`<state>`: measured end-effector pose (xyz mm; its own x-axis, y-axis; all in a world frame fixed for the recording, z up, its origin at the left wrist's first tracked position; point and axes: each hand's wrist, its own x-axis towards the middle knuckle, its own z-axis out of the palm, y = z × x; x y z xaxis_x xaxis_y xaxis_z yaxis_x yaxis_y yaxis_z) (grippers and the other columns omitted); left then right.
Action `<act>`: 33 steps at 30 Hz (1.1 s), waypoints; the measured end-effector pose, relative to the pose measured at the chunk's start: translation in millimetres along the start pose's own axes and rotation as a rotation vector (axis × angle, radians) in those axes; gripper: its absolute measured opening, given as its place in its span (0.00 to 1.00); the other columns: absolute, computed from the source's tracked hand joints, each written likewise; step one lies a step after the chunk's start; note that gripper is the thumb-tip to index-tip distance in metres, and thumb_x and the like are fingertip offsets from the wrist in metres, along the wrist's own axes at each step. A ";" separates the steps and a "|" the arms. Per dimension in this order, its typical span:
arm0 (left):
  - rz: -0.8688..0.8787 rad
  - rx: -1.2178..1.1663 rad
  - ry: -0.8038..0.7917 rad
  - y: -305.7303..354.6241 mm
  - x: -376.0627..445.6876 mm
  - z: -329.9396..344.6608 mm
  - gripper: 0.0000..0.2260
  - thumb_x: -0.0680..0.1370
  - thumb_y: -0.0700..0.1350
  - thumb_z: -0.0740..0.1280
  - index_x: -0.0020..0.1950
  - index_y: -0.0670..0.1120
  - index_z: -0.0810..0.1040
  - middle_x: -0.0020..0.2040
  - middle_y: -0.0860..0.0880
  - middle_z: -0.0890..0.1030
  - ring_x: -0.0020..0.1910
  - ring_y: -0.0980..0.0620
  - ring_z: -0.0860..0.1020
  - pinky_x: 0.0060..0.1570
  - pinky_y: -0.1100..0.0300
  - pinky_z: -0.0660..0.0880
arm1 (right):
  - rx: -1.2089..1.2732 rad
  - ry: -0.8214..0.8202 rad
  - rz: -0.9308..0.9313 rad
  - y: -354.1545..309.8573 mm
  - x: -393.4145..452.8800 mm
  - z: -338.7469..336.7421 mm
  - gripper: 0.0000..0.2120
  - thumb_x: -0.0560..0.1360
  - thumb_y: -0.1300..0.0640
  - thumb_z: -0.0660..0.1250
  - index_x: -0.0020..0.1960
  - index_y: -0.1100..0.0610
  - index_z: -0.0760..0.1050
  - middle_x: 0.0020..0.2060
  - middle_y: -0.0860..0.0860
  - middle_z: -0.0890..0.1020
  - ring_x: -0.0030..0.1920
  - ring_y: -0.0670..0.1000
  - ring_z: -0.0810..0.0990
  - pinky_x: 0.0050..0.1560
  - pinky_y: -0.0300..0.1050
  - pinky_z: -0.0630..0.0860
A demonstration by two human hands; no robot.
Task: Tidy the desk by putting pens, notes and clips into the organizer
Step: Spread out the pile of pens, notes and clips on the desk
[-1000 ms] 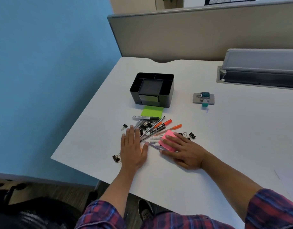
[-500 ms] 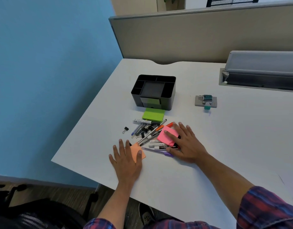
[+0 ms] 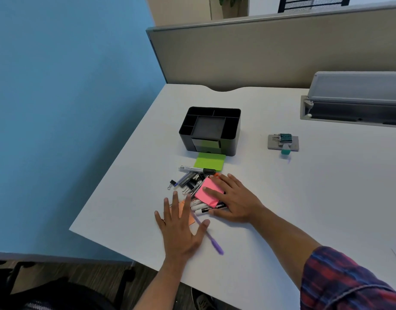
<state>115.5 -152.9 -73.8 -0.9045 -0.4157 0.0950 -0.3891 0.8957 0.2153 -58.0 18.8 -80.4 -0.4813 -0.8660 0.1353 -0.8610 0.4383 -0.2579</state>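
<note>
white desk point(image 3: 271, 198) against a blue wall, black organizer point(image 3: 211, 130) set back toward the far edge. left hand point(image 3: 181, 224) lies spread flat on an orange note point(image 3: 188, 217) near the front edge. right hand point(image 3: 235, 202) lies spread flat on a pink note pad point(image 3: 207, 194) atop the pens point(image 3: 192, 179). a purple pen point(image 3: 211, 239) runs diagonally from under the left hand toward the front edge, so that hand is nearer it.
</note>
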 end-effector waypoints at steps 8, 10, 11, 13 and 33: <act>0.001 0.020 0.016 -2.4 1.0 4.3 0.35 0.76 0.63 0.60 0.82 0.57 0.57 0.82 0.50 0.55 0.81 0.43 0.55 0.75 0.36 0.53 | 0.084 0.185 0.204 -3.5 26.0 -3.7 0.34 0.80 0.31 0.51 0.81 0.45 0.56 0.81 0.49 0.56 0.81 0.49 0.53 0.79 0.58 0.51; -0.010 0.006 0.028 -0.3 0.5 6.0 0.33 0.76 0.59 0.60 0.81 0.56 0.58 0.82 0.50 0.56 0.80 0.44 0.56 0.75 0.36 0.53 | 0.075 0.136 0.248 -2.6 31.0 -3.3 0.35 0.80 0.29 0.49 0.82 0.44 0.53 0.81 0.49 0.55 0.81 0.49 0.51 0.80 0.57 0.48; -0.019 -0.001 0.037 0.7 0.2 6.7 0.32 0.77 0.57 0.59 0.81 0.55 0.58 0.82 0.50 0.57 0.80 0.44 0.56 0.75 0.36 0.53 | 0.066 0.106 0.258 -2.2 33.1 -2.3 0.36 0.79 0.28 0.48 0.82 0.43 0.52 0.81 0.48 0.56 0.81 0.50 0.51 0.80 0.57 0.47; -0.045 -0.008 0.058 -0.3 0.7 6.3 0.30 0.78 0.54 0.58 0.81 0.55 0.58 0.82 0.49 0.57 0.80 0.44 0.57 0.76 0.35 0.51 | 0.069 0.062 0.273 -4.5 37.1 1.2 0.37 0.77 0.27 0.48 0.81 0.42 0.52 0.81 0.47 0.57 0.81 0.50 0.52 0.80 0.57 0.46; -0.352 -0.072 0.181 -4.6 13.1 0.4 0.20 0.83 0.42 0.57 0.75 0.48 0.71 0.76 0.46 0.70 0.76 0.45 0.66 0.74 0.38 0.57 | 0.132 0.079 0.231 -59.0 28.4 16.8 0.31 0.82 0.36 0.50 0.82 0.45 0.54 0.80 0.47 0.59 0.81 0.51 0.54 0.80 0.54 0.48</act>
<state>105.5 -162.4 -73.9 -0.6701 -0.7223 0.1710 -0.6509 0.6826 0.3323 -18.1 -35.7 -77.4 -0.6784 -0.7228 0.1313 -0.7005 0.5826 -0.4121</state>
